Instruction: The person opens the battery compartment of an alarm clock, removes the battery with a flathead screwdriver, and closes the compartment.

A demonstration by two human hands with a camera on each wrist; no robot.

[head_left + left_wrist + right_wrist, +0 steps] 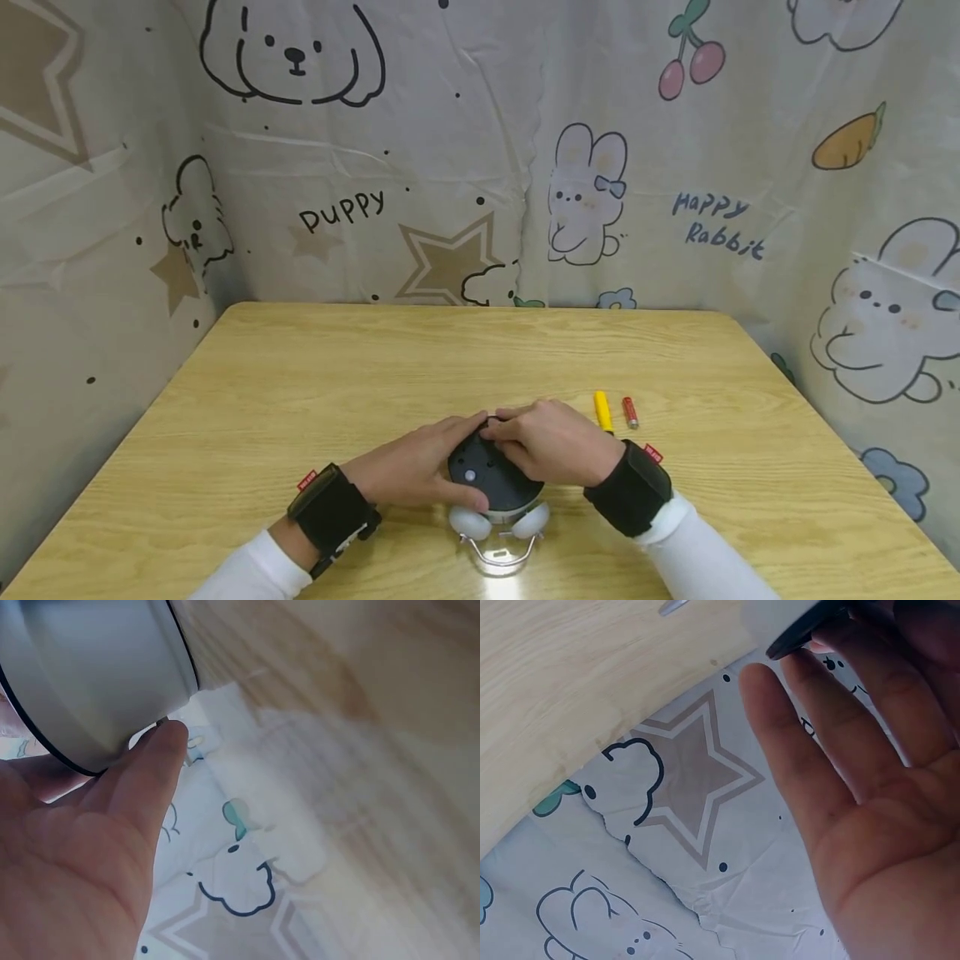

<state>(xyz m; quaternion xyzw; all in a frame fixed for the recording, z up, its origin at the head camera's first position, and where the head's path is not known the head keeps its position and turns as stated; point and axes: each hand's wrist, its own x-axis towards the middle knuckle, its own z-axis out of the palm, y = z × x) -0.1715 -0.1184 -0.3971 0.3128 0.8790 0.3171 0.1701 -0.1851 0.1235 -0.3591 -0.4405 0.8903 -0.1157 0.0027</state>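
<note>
A twin-bell alarm clock [504, 492] lies face down on the table, its black back with small knobs facing up. Its white bells [531, 520] and chrome handle [501, 565] point toward me. My left hand [427, 467] grips the clock's left side, thumb near the bells and fingers at the far rim. The white casing [97, 682] fills the corner of the left wrist view. With bent fingers, my right hand [551, 442] holds the far right part of the back; its fingertips by the dark rim [802, 634] are partly hidden.
To the right of my right hand, a yellow-handled tool [602, 410] lies partly behind the wrist. Beside it is a red battery [630, 412]. A printed cloth [450, 150] hangs behind the wooden table [337, 358] and along its sides.
</note>
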